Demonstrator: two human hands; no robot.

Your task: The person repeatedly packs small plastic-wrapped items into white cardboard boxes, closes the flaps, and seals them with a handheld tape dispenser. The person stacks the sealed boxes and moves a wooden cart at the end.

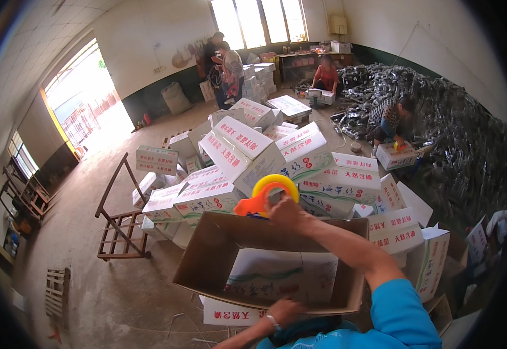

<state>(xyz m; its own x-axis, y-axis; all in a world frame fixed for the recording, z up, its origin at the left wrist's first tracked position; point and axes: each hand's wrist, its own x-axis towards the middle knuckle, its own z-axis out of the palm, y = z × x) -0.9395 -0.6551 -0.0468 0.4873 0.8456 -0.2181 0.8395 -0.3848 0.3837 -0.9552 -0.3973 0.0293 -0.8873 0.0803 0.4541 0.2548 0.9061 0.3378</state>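
Note:
An empty-looking cardboard box (205,270) stands before me, its upper side open and a white printed panel visible through it. My right hand (286,211) is closed around an orange tape dispenser (249,205) with a roll of yellow tape (274,179), above the box's far edge. My left hand (286,310), with a band at the wrist, is at the near edge of the box; it is blurred, and its grip is unclear. A white printed carton (231,312) lies under the box's near side.
White printed cartons (244,144) are heaped beyond the box. A metal hand cart (122,231) stands left, a wooden pallet (56,292) lower left. Several people work farther off, one beside a large pile of dark plastic-wrapped packets (436,113) at the right.

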